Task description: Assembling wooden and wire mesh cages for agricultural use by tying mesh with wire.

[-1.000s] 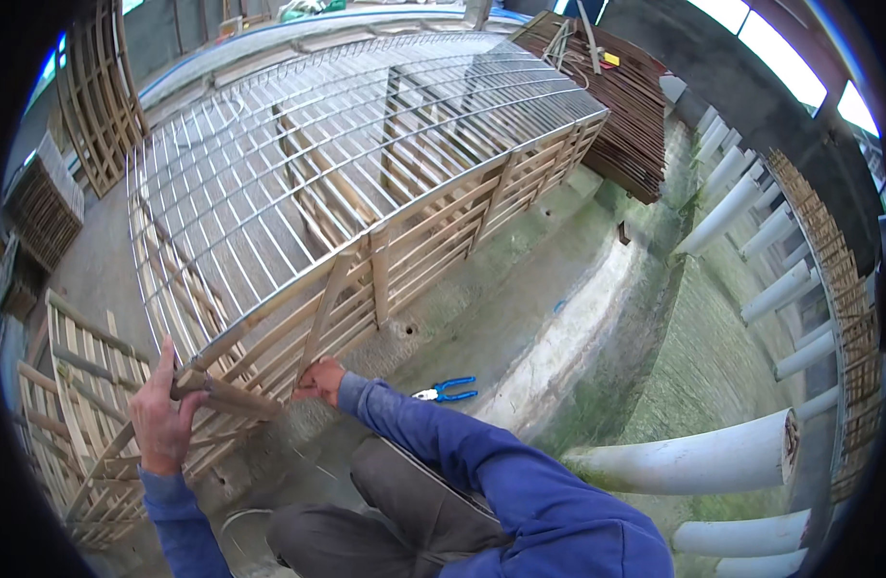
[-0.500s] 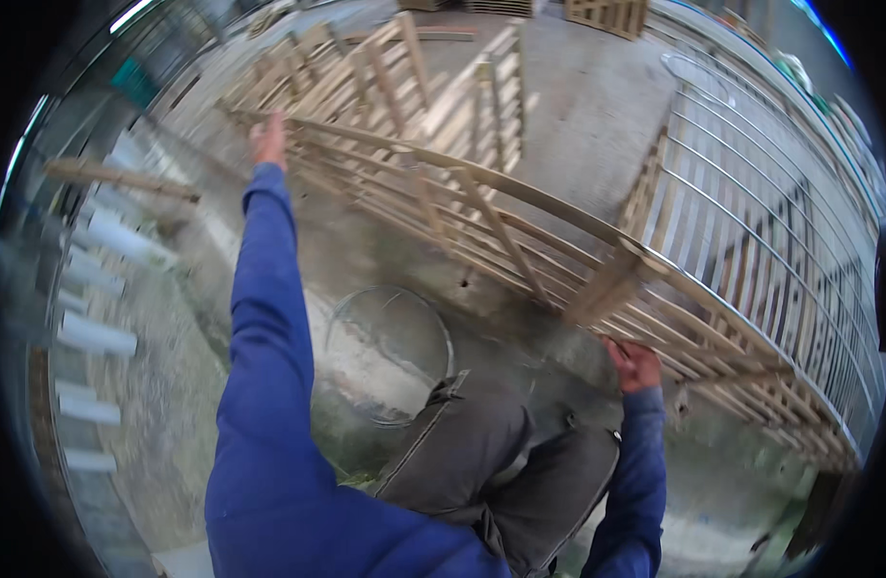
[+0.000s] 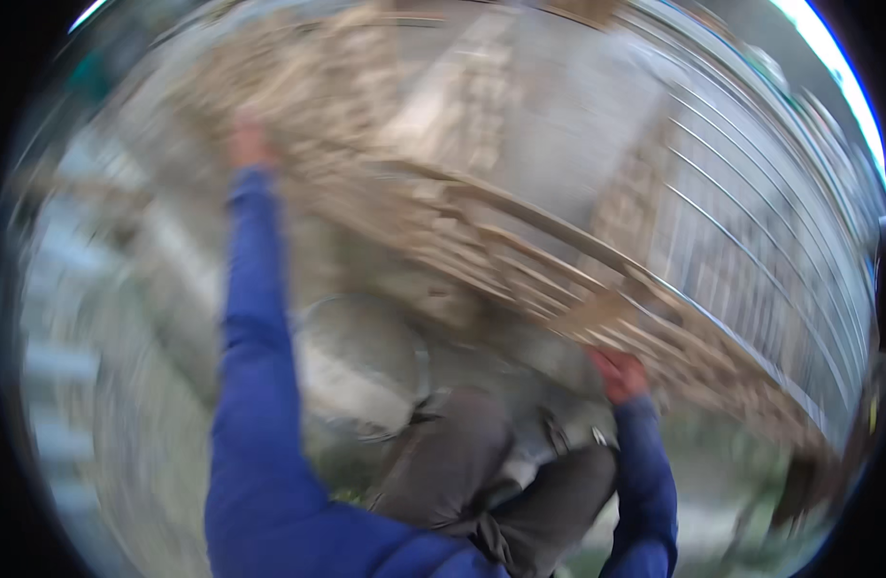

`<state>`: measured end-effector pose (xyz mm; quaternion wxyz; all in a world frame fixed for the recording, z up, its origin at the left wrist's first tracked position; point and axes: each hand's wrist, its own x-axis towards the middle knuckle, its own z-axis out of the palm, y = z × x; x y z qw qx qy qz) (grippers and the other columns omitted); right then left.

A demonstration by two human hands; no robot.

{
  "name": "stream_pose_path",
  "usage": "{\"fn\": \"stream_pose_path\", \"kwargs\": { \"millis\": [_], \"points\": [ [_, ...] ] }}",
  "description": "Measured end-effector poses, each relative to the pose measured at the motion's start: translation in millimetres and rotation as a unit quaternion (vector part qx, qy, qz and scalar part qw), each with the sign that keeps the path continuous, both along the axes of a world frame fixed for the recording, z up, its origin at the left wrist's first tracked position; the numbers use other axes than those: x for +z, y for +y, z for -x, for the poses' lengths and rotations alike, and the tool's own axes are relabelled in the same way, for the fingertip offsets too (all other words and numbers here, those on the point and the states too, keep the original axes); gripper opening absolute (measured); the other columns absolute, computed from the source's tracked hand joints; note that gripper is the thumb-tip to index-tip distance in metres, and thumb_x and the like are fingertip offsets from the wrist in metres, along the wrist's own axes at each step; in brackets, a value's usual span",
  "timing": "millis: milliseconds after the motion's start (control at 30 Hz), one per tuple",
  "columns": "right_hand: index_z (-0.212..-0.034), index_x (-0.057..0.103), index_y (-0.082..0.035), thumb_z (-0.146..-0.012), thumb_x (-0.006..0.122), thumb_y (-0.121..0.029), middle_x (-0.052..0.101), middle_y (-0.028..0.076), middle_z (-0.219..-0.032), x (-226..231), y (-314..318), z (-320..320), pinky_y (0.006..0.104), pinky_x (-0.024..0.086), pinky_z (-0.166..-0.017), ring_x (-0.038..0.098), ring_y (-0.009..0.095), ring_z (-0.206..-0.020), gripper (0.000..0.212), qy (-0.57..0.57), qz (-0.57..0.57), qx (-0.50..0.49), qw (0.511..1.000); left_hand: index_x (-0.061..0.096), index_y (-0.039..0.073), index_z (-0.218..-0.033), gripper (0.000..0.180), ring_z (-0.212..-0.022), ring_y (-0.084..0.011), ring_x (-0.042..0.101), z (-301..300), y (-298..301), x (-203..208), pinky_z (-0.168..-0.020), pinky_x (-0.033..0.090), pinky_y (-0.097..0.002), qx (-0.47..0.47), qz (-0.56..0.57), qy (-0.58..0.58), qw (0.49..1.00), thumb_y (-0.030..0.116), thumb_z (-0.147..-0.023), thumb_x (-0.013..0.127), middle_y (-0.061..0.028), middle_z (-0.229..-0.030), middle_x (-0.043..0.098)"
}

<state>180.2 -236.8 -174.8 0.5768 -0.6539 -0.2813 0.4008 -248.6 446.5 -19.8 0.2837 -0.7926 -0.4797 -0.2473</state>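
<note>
A long slatted wooden pallet (image 3: 525,229) slants across in front of me, from upper left to lower right. My left hand (image 3: 253,143) is stretched out to its far left end. Motion smears those fingers, though they appear closed around the edge of the wood. Nearer to me, my right hand (image 3: 618,374) is closed on the pallet's lower edge, close to a thick wooden block (image 3: 592,313). The fingertips of that hand are hidden by the wood.
More slatted wooden pieces (image 3: 462,96) stand beyond the pallet. Metal bars (image 3: 722,222) run over slats at the right. A wire ring (image 3: 425,371) lies on the concrete floor by my knees. Pale blocks (image 3: 62,361) line the left side.
The view has swung and blurred. Both hands appear slightly further left in the picture, still at the same places on the wooden pallet.
</note>
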Motion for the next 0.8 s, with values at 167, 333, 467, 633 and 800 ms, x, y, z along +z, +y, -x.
{"fn": "stream_pose_path", "kwargs": {
  "millis": [167,333,467,633,800],
  "points": [
    [-0.124,0.06,-0.012,-0.071,0.061,-0.009,0.063,0.011,-0.117,-25.0,61.1,27.7,0.034,0.042,-0.097,0.059,0.026,-0.108,0.052,-0.547,-0.011,0.201,0.813,0.036,0.0,-0.14,0.073,-0.134,-0.0342,0.033,4.6,44.1,-78.3,-0.112,0.027,-0.042,-0.241,0.111,-0.004,0.964,0.019,-0.078,0.069,-0.0199,-0.142,0.039],
    [-0.096,0.069,-0.011,-0.087,0.057,-0.019,0.067,0.014,-0.091,-44.2,30.1,8.7,0.043,0.047,-0.083,0.062,0.032,-0.094,0.017,-0.245,-0.107,-0.092,0.959,0.041,-0.003,-0.135,0.06,-0.128,-0.0307,0.041,-86.7,14.0,-131.3,-0.108,0.031,-0.0391,-0.563,0.228,-0.123,0.785,0.02,-0.084,0.062,-0.0192,-0.135,0.046],
    [-0.104,0.068,-0.01,-0.09,0.056,-0.032,0.067,0.013,-0.103,-20.1,35.1,20.4,0.0421,0.044,-0.092,0.061,0.03,-0.101,0.029,-0.505,0.013,0.07,0.86,0.045,-0.005,-0.131,0.051,-0.122,-0.0278,0.046,-172.8,-157.7,-7.5,-0.105,0.035,-0.0368,-0.575,0.333,-0.183,0.724,0.02,-0.088,0.056,-0.0186,-0.129,0.051],
    [-0.112,0.06,-0.003,-0.094,0.048,-0.015,0.064,0.019,-0.11,30.7,25.6,28.3,0.0407,0.054,-0.089,0.063,0.029,-0.1,0.024,0.319,-0.049,-0.241,0.915,0.045,-0.01,-0.128,0.062,-0.095,-0.0233,0.061,-304.0,-357.8,169.0,-0.083,0.049,-0.0314,-0.424,0.564,-0.151,0.692,0.035,-0.088,0.06,-0.0177,-0.114,0.059],
    [-0.108,0.054,0.002,-0.094,0.041,-0.011,0.062,0.018,-0.106,18.0,50.5,36.2,0.0495,0.055,-0.085,0.062,0.031,-0.098,0.023,0.378,-0.131,-0.268,0.877,0.048,-0.007,-0.118,0.059,-0.082,-0.0203,0.062,-350.3,-377.0,161.3,-0.062,0.053,-0.0316,-0.362,0.706,-0.137,0.593,0.042,-0.088,0.061,-0.0149,-0.102,0.059]
  ]
}}
